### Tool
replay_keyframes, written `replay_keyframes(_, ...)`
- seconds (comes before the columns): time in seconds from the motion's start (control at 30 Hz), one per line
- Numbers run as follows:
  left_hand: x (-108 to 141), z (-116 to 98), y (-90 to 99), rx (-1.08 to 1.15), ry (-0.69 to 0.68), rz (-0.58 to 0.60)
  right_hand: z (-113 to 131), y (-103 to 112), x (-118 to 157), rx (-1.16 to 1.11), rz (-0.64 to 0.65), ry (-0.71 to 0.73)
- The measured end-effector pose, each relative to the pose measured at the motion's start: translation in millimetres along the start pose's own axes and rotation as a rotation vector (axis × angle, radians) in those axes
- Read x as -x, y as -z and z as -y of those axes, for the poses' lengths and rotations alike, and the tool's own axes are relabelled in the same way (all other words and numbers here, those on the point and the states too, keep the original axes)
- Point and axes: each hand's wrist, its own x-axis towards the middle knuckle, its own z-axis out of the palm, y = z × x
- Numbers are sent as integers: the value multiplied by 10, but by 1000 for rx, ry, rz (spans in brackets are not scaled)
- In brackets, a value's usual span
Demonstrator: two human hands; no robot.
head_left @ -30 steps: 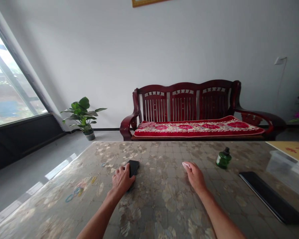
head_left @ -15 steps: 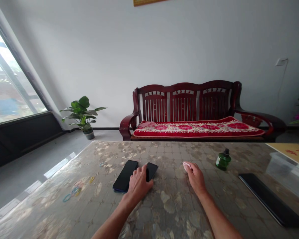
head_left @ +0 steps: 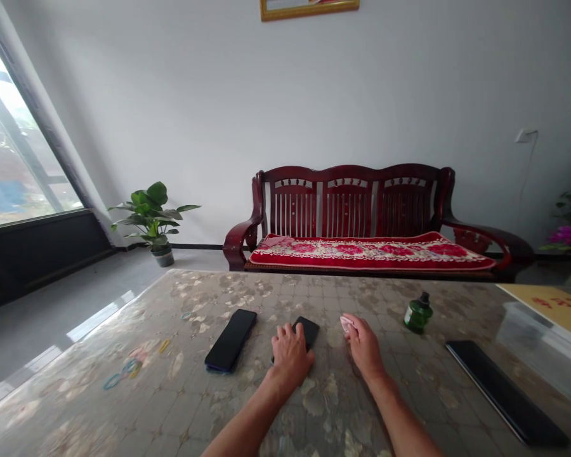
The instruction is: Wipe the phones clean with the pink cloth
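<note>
My left hand (head_left: pixel 290 352) is over a dark smartphone (head_left: pixel 308 330) on the table, its fingers gripping the phone's edges and covering much of it. To its left lies a stack of black phones (head_left: pixel 231 339), the lower one showing a bluish edge. My right hand (head_left: pixel 364 349) is closed on a small folded pinkish-white cloth or tissue (head_left: pixel 347 324), just above the table and right of the held phone.
On the patterned table cover (head_left: pixel 209 419) are colored bands (head_left: pixel 132 367) at left, a green bottle (head_left: pixel 418 314), a long black device (head_left: pixel 507 393) and a clear plastic box (head_left: pixel 533 346) at right. Behind stands a wooden bench (head_left: pixel 345 203); a potted plant (head_left: pixel 155 216) is on the floor.
My left hand has shifted right with the phone, away from the stacked phones and closer to my right hand. My right hand keeps its cloth. The view has tilted slightly upward.
</note>
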Motion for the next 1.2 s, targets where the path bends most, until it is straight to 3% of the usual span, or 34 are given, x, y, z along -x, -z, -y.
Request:
replay_keyframes(0.17,31,-159,-55,27,0,-10,-45,-38,11,127,-30,100)
replay_keyframes(0.3,98,-170,-53,58,-19,-12,-50,-57,35,169,-35,112)
replay_keyframes(0.5,283,162,-35,210,-175,18,-7,-42,84,186,10,161)
replay_keyframes(0.73,466,680,-255,445,-431,19,41,-67,146,240,79,265)
replay_keyframes(0.97,467,697,-230,444,-502,0,401,-192,202,356,209,431)
replay_keyframes(1.2,437,681,-220,436,-575,-33,564,-166,336,426,377,431)
